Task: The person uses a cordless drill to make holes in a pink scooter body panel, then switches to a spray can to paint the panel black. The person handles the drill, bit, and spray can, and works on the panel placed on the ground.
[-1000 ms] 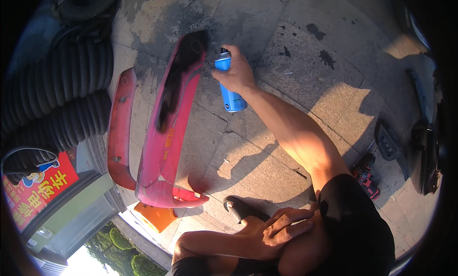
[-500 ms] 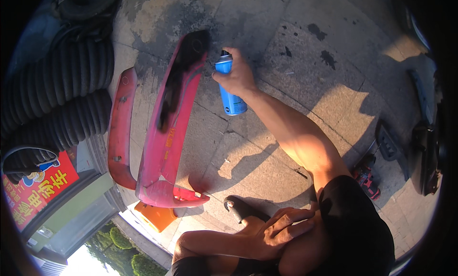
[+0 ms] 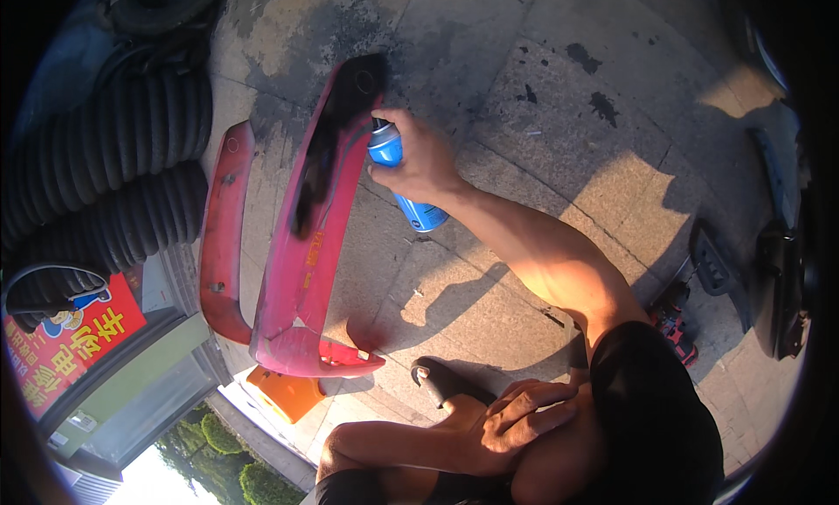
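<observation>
At the far left a stack of black ribbed tyres [image 3: 105, 182] lies by the edge of the pavement, with a red sign [image 3: 65, 343] below them; just right of the tyres a narrow curved red trim piece [image 3: 223, 243] lies on the stone-slab floor [image 3: 542, 86]; beside it, slightly apart, a larger red bumper panel [image 3: 306, 269] stands tilted on its lower end, its upper part darkened with black paint [image 3: 336, 129]; an orange block [image 3: 284, 391] sits on the floor just under the panel's lower tip. The right hand [image 3: 419, 160] reaches forward with its fingers wrapped tight round a blue spray can [image 3: 404, 182]; the can is tilted, its nozzle end up against the blackened stretch of the panel, its base pointing down and to the right; whether the nozzle touches the panel cannot be told. Lower down, the left hand [image 3: 516, 418] holds nothing; its fingers are spread and rest flat on the person's own bent leg, near a dark sandal [image 3: 441, 378]; the two hands are well apart. Dark paint stains [image 3: 603, 103] mark the slabs further right; at the right edge lie dark car parts [image 3: 778, 278] in shadow and a small red-and-black object [image 3: 673, 326] beside the person's black clothing.
</observation>
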Available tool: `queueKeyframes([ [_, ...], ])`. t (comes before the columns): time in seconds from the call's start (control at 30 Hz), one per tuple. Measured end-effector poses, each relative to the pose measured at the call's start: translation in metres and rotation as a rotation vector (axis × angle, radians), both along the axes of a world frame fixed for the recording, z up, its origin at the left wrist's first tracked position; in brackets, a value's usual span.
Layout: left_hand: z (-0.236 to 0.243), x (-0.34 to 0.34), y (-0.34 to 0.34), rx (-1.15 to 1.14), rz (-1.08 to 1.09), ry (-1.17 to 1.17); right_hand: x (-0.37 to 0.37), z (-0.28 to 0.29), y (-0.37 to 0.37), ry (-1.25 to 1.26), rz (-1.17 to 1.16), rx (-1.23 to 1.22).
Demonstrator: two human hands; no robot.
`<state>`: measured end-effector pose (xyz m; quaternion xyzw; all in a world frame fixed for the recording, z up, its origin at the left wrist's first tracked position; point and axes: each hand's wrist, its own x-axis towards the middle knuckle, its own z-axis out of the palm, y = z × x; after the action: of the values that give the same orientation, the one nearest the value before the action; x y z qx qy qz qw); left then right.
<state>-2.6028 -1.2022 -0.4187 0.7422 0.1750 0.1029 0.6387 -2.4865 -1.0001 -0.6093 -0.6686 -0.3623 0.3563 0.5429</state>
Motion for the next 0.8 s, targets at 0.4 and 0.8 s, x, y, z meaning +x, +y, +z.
queueKeyframes([
  [0.4,0.002,0.005,-0.004,0.048,0.070,0.025,0.015,-0.034,0.014,0.197,-0.199,-0.202],
  [0.8,0.003,0.004,-0.004,0.045,0.073,0.051,0.020,-0.038,0.014,0.229,-0.183,-0.239],
])
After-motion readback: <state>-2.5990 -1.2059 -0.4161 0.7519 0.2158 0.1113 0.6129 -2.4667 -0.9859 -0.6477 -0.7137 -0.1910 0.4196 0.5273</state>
